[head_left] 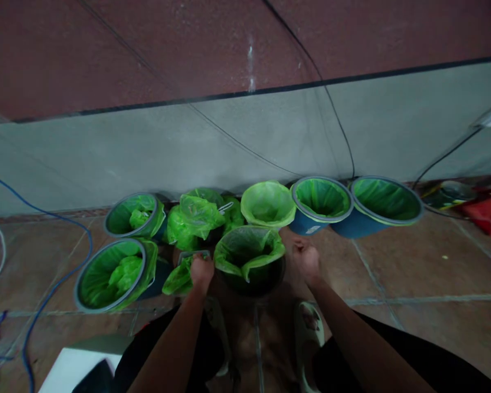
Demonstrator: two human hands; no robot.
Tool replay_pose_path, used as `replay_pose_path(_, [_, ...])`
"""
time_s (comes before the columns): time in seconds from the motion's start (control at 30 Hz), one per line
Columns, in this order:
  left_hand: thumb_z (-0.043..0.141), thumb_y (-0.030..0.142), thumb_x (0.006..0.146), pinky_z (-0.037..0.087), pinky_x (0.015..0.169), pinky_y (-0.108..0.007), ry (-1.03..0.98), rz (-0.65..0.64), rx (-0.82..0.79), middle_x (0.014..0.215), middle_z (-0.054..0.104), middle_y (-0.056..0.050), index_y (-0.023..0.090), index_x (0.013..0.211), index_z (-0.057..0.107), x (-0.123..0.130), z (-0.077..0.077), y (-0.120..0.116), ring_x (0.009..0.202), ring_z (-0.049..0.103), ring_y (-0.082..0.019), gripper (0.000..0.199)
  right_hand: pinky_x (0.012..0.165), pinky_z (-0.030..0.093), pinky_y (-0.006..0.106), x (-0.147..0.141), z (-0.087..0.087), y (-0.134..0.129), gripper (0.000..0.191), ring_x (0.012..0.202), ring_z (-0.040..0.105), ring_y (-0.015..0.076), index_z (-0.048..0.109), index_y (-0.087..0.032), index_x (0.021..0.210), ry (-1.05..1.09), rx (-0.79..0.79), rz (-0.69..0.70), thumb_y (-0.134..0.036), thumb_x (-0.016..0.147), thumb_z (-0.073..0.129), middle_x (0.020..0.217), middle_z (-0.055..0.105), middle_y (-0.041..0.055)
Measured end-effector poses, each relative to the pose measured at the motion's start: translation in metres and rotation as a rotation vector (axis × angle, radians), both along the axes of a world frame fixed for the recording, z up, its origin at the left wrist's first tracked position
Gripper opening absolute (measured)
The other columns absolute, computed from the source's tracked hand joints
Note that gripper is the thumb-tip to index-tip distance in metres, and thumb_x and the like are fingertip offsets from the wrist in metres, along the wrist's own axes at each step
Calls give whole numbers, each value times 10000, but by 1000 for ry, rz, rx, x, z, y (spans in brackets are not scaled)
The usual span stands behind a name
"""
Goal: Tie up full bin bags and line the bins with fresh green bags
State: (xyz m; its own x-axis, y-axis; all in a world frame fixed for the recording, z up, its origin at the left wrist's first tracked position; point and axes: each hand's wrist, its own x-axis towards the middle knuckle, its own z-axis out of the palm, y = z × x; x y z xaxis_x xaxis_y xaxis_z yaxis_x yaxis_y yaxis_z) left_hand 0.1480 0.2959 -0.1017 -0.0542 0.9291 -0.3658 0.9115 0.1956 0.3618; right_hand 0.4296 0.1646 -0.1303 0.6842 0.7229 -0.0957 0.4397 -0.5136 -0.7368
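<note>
My left hand (202,271) is closed at the edge of a small grey-rimmed container with a crumpled green bag (179,277); just what its fingers grip is too dim to tell. Right of it stands a dark bin with a green liner (249,254) folded over its rim. My right hand (306,259) is curled closed in the air beside this bin, its fingertips hidden. Behind the dark bin is another bin lined in light green (268,204). A blue bin with a grey rim (317,221) stands beyond my right hand.
Another lined blue bin (354,225) leans at the right, near a red object (489,213). Two lined bins (82,295) tilt at the left, beside bunched green bags (196,215). A blue hose (59,284) crosses the tiles. A white box (76,371) sits at lower left.
</note>
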Motion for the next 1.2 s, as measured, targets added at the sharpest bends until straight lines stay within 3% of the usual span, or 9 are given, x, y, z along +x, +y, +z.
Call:
replay_pose_path(0.07, [387, 139, 905, 427, 1011, -387, 14, -57, 136, 1299, 586, -209, 77, 1276, 530, 5, 9, -12, 1225, 550, -279, 403, 940, 491, 332, -18, 10, -5, 340, 1039, 649, 226, 705, -189, 1063, -116, 26, 186, -153, 809, 481, 1203, 662, 94])
replay_pose_path(0.17, [446, 83, 834, 381, 1053, -344, -8, -486, 227, 1167, 641, -125, 147, 1105, 623, 16, 13, -38, 1180, 544, -242, 330, 980, 473, 313, -51, 18, -9, 424, 1172, 580, 229, 669, -219, 1174, -326, -48, 564, -104, 809, 487, 1378, 550, 86])
replay_pose_path(0.23, [493, 79, 789, 370, 1057, -373, 13, -752, 167, 1137, 649, -115, 162, 1081, 635, 22, 8, -53, 1147, 553, -257, 335, 967, 475, 333, -67, 18, -7, 486, 1201, 551, 251, 632, -225, 1241, -430, -158, 685, -68, 805, 485, 1447, 482, 104])
replay_pose_path(0.3, [539, 92, 757, 328, 1086, -442, 82, -858, 94, 1196, 634, -140, 153, 1153, 614, 27, 2, -61, 1175, 540, -296, 407, 908, 491, 337, -74, 15, -3, 441, 1130, 580, 252, 651, -214, 1186, -455, -254, 720, -55, 816, 471, 1413, 503, 129])
replay_pose_path(0.53, [607, 149, 731, 89, 1132, -626, 179, -912, -49, 1039, 701, -198, 124, 1076, 660, 19, 0, -57, 1153, 570, -373, 350, 802, 491, 264, -46, 14, -18, 240, 869, 640, 168, 670, -196, 972, -309, -217, 667, -142, 862, 464, 1009, 662, 70])
replay_pose_path(0.7, [575, 200, 762, 173, 1123, -579, 69, -952, -53, 1017, 722, -93, 221, 998, 676, -5, 20, -54, 1085, 606, -292, 258, 858, 503, 303, -27, 2, -56, 202, 988, 638, 194, 727, -204, 839, -97, 7, 585, -156, 783, 538, 1145, 636, 91])
replay_pose_path(0.93, [630, 231, 715, 188, 1114, -607, 129, -1012, -98, 1090, 691, -98, 238, 954, 716, -31, 38, -64, 1129, 568, -306, 254, 890, 484, 318, -25, -2, -84, 216, 965, 630, 203, 769, -240, 831, -46, -135, 594, -235, 825, 554, 1247, 598, 69])
replay_pose_path(1.1, [628, 263, 756, 210, 1125, -573, 143, -983, -43, 1092, 688, -108, 239, 988, 724, -29, 44, -78, 1175, 542, -321, 252, 883, 461, 305, -41, -7, -84, 182, 922, 611, 195, 737, -237, 835, 244, -106, 345, -183, 737, 594, 1146, 648, 47])
replay_pose_path(1.2, [574, 232, 808, 319, 1086, -493, 137, -820, 41, 1168, 663, -123, 209, 1048, 694, -27, 42, -85, 1187, 550, -305, 269, 788, 490, 294, -59, -17, -84, 130, 853, 618, 201, 670, -201, 822, 402, -94, 115, -213, 739, 571, 935, 669, 66])
